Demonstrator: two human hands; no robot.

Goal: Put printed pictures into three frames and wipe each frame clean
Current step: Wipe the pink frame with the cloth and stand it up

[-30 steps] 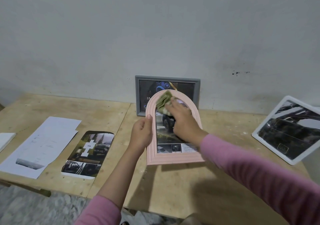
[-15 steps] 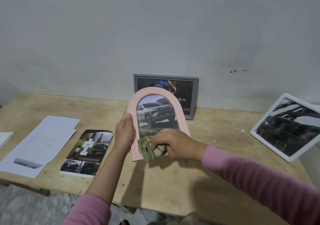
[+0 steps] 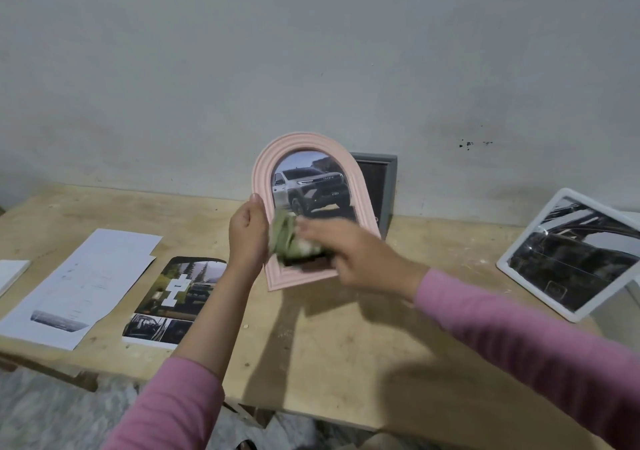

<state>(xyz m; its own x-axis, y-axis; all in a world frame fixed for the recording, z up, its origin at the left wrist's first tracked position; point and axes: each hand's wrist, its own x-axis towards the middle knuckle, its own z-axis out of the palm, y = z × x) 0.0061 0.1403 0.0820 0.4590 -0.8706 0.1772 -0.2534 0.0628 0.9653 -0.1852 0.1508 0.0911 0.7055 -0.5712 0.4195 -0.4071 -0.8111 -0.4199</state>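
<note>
The pink arched frame [image 3: 311,159] is being held up off the wooden table [image 3: 346,345], tilted slightly, its glass facing the camera and showing a printed picture of a grey off-road vehicle [image 3: 308,186]. The left hand [image 3: 247,238] is gripping the frame's left edge, thumb lying up along the pink rim and fingers curling round behind it. The right hand [image 3: 360,259] is blurring across the lower part of the glass, fingers bunching a green cloth [image 3: 289,238] and pressing it against the frame; the cloth is covering the bottom of the picture, close beside the left hand. Both arms are wearing pink sleeves.

Directly behind the pink frame, a grey frame [image 3: 389,186] is leaning against the wall [image 3: 311,51], mostly hidden, only its right side and top corner showing. Well off to the right, a white frame [image 3: 568,252] is standing propped and tilted back on the table, holding a dark picture with reflections on its glass.

To the left of the hands, a printed sheet with dark photos [image 3: 176,297] is lying flat on the table, and just beside it, farther left, white sheets of paper [image 3: 83,283] are lying overlapped. At the far left edge, a corner of something white [image 3: 10,273] is peeking in; I cannot tell what it is.
</note>
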